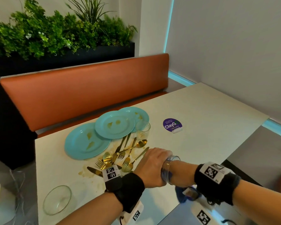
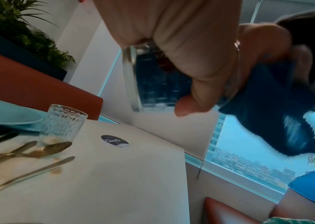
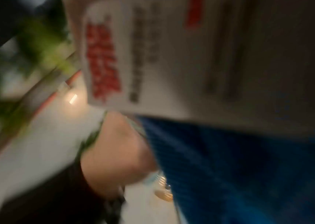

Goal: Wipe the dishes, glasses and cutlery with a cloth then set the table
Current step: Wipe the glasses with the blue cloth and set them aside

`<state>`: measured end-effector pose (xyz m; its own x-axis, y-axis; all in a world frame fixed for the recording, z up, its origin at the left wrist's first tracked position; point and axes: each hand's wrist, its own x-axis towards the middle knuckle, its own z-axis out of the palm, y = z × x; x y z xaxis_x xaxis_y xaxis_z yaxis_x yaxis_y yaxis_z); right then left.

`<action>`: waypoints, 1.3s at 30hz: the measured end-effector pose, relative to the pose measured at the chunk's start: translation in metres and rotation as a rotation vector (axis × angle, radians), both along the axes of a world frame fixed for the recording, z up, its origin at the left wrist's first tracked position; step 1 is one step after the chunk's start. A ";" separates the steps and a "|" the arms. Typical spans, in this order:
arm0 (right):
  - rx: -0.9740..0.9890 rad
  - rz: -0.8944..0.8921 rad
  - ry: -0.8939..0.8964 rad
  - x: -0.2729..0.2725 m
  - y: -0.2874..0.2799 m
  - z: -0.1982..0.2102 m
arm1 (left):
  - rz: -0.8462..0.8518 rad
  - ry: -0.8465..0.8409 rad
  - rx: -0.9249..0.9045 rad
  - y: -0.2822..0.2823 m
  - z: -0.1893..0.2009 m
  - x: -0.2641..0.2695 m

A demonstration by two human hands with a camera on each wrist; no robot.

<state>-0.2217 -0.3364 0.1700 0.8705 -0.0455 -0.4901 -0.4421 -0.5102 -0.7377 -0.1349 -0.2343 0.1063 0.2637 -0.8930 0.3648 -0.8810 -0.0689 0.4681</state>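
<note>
Item: glass (image 1: pixel 169 168), held on its side above the near table (image 1: pixel 201 119) edge, left hand (image 1: pixel 151 166) wrapped round it. Blue cloth (image 2: pixel 267 106) is stuffed inside; right hand is hidden within, its grip cannot be told. Advice: glass to be turned steadily, cloth pressed to base and rim.

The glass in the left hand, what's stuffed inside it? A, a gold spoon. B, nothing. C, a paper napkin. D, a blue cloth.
D: in the left wrist view the left hand grips the glass on its side, with the blue cloth pushed in through the mouth and trailing out.
</note>
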 end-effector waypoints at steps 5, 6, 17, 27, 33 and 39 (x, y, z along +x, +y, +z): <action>0.027 -0.189 -0.111 -0.003 -0.009 -0.005 | 0.194 -0.185 -0.403 -0.002 -0.013 -0.006; 0.069 -0.178 -0.114 -0.003 -0.006 -0.003 | 0.214 -0.231 -0.450 -0.002 -0.010 -0.005; -0.136 -0.117 -0.097 0.006 0.003 -0.008 | -0.043 -0.213 -0.226 0.001 0.009 0.022; -0.712 0.653 -0.165 0.002 -0.010 0.015 | 0.052 0.342 0.217 0.004 0.030 0.013; -0.459 0.603 -0.565 -0.005 -0.026 0.024 | 0.155 0.559 0.012 0.019 0.011 0.022; -0.511 -0.279 -0.508 -0.011 -0.040 0.039 | 0.370 0.659 -0.107 0.039 -0.012 0.026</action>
